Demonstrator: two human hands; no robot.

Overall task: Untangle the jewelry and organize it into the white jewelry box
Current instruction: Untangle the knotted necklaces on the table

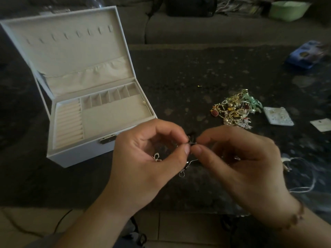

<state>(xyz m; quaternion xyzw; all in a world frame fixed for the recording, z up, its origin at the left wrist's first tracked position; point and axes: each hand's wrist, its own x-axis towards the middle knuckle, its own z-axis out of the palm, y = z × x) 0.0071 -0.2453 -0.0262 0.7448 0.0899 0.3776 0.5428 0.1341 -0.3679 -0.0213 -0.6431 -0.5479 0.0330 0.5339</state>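
Note:
The white jewelry box point(77, 154) stands open on the dark table at the left, its cream lid upright and its compartments showing no jewelry. A tangled pile of gold, red and green jewelry point(236, 109) lies on the table to the right of centre. Between them, near the table's front edge, my left hand point(143, 158) and my right hand point(238, 163) meet fingertip to fingertip and both pinch a small dark and silver earring piece point(191, 140). A thin silver wire and loop dangle below the pinch. A small silver charm shows inside my left palm.
Two small white jewelry cards point(278, 116) lie right of the pile. A thin pale chain point(304, 176) trails at the right front. A blue case point(304, 54) sits at the far right, a grey sofa point(197, 29) behind the table, a green tub point(288, 9) on it.

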